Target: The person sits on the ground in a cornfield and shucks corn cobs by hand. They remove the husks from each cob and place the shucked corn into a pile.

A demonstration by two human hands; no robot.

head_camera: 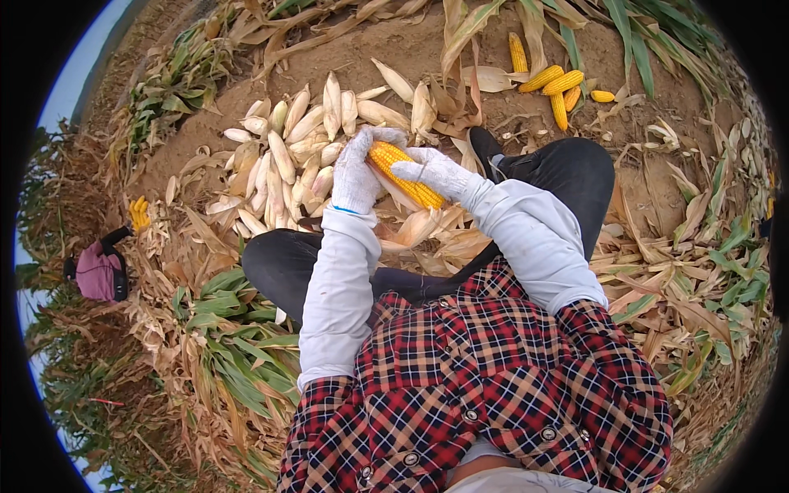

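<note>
A yellow ear of corn (404,175) is held between both hands, its kernels bare on the upper side and pale husk hanging along its lower left side. My left hand (360,169), in a white knit glove, wraps the far end of the ear. Across its upper right side lies my right hand (434,172), gloved alike, with the thumb on the kernels. Directly beyond and to the left is a heap of ears in pale dry husks (290,160). Loose dry husks (419,231) lie under the ear, between my folded legs.
Several bare yellow ears (555,86) lie on the soil (641,148) at the upper right. Green and dry corn leaves (240,333) cover the ground at left, and more stalks (678,283) lie at right. Another person (98,271) is at far left near yellow ears (139,212).
</note>
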